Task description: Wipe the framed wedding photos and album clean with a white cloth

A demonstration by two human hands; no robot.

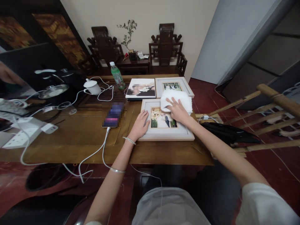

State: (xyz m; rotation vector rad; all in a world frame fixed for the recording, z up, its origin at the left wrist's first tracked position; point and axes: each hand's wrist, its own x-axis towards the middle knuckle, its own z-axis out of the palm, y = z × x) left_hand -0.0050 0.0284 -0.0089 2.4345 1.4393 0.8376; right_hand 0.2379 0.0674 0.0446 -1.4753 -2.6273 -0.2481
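A light-wood picture frame (167,136) with a wide white border and a photo of a couple (164,118) lies flat at the table's front right. My left hand (140,125) rests on its left side, fingers stretched out and lying on the border. At the frame's upper right, my right hand (177,110) presses down on a folded white towel (185,98), its fingers spread over the fabric and gripping it. The towel covers that corner and overlaps the lower part of a second framed photo (172,86) behind. A photo panel (142,87) lies left of that second frame.
A phone (113,115) on a white charging cable lies left of the frames. Behind it stand a green-labelled bottle (117,76) and a lidded white cup (92,87). A power strip (18,137) and tangled cables occupy the left. A bamboo chair (269,93) stands at the right.
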